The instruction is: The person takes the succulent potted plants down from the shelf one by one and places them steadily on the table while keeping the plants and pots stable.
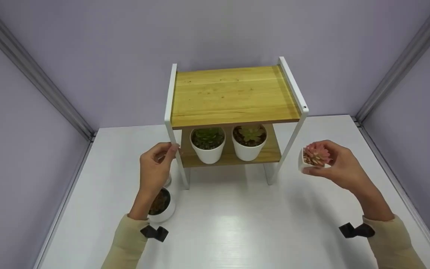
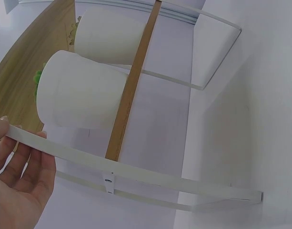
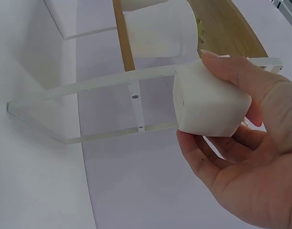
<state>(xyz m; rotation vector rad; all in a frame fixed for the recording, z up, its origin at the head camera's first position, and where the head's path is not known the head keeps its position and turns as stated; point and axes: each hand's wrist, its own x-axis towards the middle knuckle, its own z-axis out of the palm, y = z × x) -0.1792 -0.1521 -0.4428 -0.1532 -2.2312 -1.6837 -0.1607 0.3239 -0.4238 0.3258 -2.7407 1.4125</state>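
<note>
1. Head: a small white angular pot with pink succulent (image 1: 315, 156) is gripped, right of a white-framed two-tier wooden shelf (image 1: 233, 93).
2. Left wrist: the shelf's white post (image 2: 150, 175) is pinched by the left hand (image 2: 24, 179).
3. Right wrist: the pot is clasped by the right hand (image 3: 260, 162).

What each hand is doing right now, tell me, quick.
Left hand: holding the shelf's white post between thumb and fingers.
Right hand: holding the small white pot with the pink plant.

The succulent (image 1: 317, 154) is pink, its pot (image 3: 211, 104) white
</note>
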